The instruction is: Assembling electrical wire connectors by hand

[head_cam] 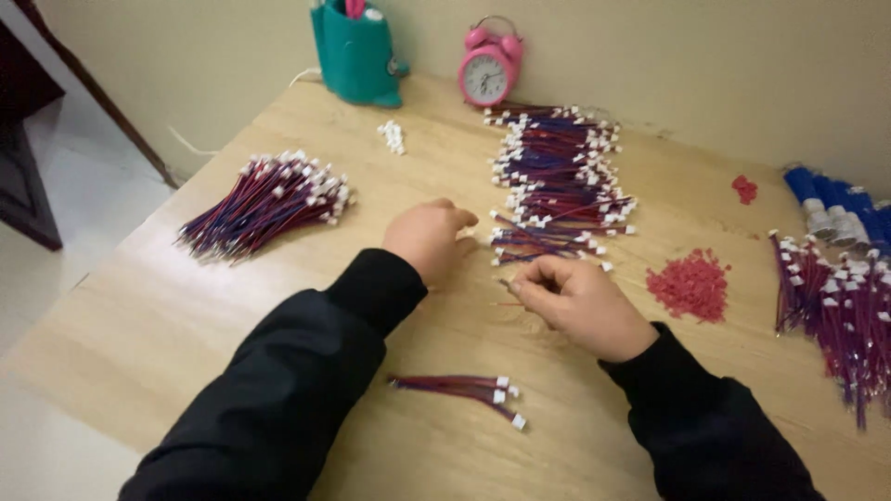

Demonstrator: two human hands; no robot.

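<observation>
My left hand (429,237) rests on the wooden table (167,315), fingers curled, right beside the near end of a long pile of red-and-blue wire leads with white plugs (557,176). Whether it holds anything is hidden. My right hand (580,301) lies just below that pile, its fingertips pinched on a thin wire lead (506,288) that sticks out to the left. A small bunch of leads (464,387) lies between my forearms, near the front edge.
A second bundle of leads (264,204) lies at the left, a third (835,306) at the right edge. Red small parts (691,283) are heaped right of my hand. A teal holder (357,51), pink alarm clock (489,67), white plugs (393,135) and blue tubes (835,204) stand behind.
</observation>
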